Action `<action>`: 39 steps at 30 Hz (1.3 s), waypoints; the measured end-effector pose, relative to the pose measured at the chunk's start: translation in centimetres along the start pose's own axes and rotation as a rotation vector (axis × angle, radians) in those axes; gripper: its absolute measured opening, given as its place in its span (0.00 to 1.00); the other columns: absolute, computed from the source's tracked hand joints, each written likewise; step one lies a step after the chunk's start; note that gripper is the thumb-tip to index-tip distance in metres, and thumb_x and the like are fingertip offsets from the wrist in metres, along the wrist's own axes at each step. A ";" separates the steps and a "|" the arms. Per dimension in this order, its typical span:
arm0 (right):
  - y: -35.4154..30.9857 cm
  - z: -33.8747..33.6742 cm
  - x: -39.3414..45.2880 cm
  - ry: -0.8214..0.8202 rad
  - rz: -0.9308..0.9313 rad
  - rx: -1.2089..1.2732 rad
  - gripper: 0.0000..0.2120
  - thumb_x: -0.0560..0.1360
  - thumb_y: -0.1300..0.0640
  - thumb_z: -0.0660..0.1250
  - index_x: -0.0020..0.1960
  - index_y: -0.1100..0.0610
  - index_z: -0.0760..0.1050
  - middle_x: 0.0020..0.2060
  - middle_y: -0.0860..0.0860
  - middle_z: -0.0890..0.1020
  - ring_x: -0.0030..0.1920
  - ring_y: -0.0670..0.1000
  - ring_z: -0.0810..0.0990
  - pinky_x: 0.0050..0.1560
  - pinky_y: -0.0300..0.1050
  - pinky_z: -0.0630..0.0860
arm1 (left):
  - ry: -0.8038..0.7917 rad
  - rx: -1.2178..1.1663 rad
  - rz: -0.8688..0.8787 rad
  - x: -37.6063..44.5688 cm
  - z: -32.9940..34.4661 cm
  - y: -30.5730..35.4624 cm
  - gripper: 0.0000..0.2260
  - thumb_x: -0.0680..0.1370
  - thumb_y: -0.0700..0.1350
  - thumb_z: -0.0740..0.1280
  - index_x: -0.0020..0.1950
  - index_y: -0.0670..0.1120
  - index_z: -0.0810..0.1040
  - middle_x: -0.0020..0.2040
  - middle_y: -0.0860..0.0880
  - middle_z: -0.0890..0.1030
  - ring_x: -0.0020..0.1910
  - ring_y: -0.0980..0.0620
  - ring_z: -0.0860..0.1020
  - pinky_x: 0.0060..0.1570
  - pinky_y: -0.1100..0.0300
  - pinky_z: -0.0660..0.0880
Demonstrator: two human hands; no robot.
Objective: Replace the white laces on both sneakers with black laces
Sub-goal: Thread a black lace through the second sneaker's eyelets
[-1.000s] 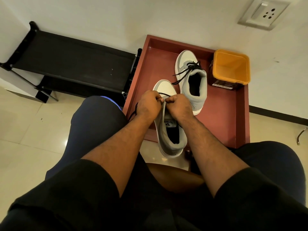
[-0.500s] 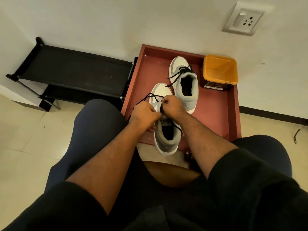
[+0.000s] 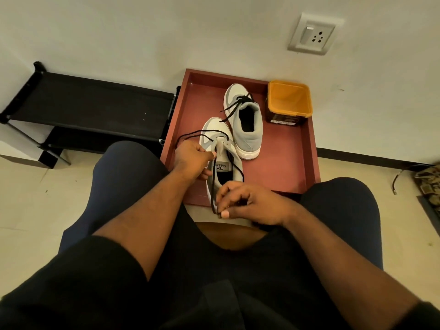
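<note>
Two grey-and-white sneakers lie on a dark red tray (image 3: 290, 163). The far sneaker (image 3: 247, 129) carries a black lace, loosely tied. The near sneaker (image 3: 221, 160) has a black lace (image 3: 190, 135) threaded low down, with one end looping out to the left. My left hand (image 3: 192, 158) grips the near sneaker at its left side by the tongue. My right hand (image 3: 245, 203) has drawn back toward me, over the shoe's heel, and pinches the tip of the other lace end, which runs taut up to the eyelets. No white laces are in view.
An orange-rimmed tub (image 3: 289, 101) stands in the tray's far right corner. A black low rack (image 3: 90, 106) sits left of the tray against the wall. A wall socket (image 3: 312, 34) is above. My knees flank the tray; a cable (image 3: 400, 177) lies on the floor at right.
My right hand has pulled away from the eyelets toward me, drawing one black lace end out straight. My left hand slid to the shoe's left side. The view has tilted up slightly.
</note>
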State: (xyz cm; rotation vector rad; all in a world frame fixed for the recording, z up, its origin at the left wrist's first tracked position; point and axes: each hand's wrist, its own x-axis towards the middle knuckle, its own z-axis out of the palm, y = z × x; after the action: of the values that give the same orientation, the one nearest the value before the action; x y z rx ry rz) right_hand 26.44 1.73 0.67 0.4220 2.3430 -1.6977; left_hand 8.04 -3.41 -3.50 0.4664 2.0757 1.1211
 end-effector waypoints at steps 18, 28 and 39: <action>5.3 0.1 4.7 0.466 0.025 -0.525 0.08 0.75 0.59 0.68 0.53 0.57 0.81 0.48 0.52 0.82 0.49 0.50 0.78 0.52 0.49 0.75 | -0.719 0.807 -0.054 -1.7 -0.7 -1.5 0.06 0.73 0.38 0.73 0.46 0.36 0.83 0.41 0.41 0.84 0.37 0.48 0.78 0.43 0.55 0.77; 6.3 0.1 6.5 0.553 -0.036 -0.481 0.12 0.74 0.64 0.66 0.57 0.60 0.78 0.53 0.53 0.81 0.53 0.51 0.77 0.52 0.36 0.67 | -0.147 0.348 0.026 0.2 -0.9 -1.4 0.04 0.77 0.41 0.70 0.45 0.41 0.79 0.37 0.38 0.83 0.30 0.46 0.81 0.30 0.57 0.79; 6.9 -0.1 7.2 0.614 -0.019 -0.416 0.12 0.76 0.63 0.64 0.59 0.58 0.77 0.55 0.50 0.80 0.54 0.50 0.77 0.56 0.46 0.74 | -0.728 1.101 0.006 -0.7 1.6 -3.4 0.08 0.74 0.40 0.72 0.51 0.39 0.82 0.50 0.42 0.83 0.40 0.48 0.80 0.44 0.54 0.79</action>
State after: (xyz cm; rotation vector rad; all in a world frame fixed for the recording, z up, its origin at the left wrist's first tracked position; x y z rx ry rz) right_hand 22.17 4.57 -7.86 0.9406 3.0319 -1.1325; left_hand 9.73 -4.80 -6.60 1.1705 1.8102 -0.3153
